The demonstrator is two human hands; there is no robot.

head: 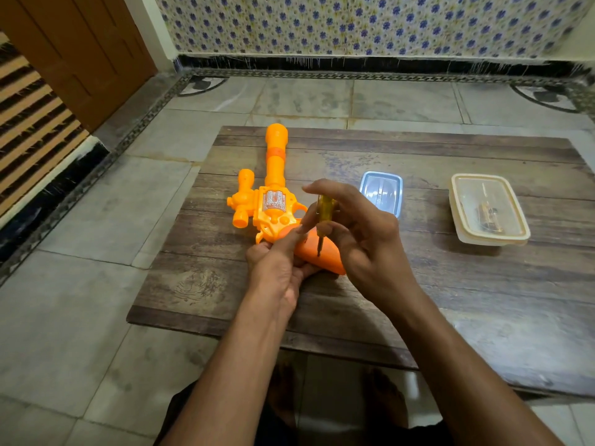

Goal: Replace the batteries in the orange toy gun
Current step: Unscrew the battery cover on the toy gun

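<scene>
The orange toy gun (273,194) lies on a low wooden table (418,284), barrel pointing away from me and its grip toward me. My left hand (277,268) holds the grip from below and the left. My right hand (360,233) pinches a small screwdriver (323,220) with a yellow handle, held upright. Its metal tip touches the side of the orange grip. My fingers hide part of the grip, so I cannot make out a screw or a battery cover.
A small blue tray (383,193) sits behind my right hand. A lidded cream plastic box (489,210) with small items inside stands on the table's right side. Tiled floor surrounds the table; a wooden door (80,53) is at far left.
</scene>
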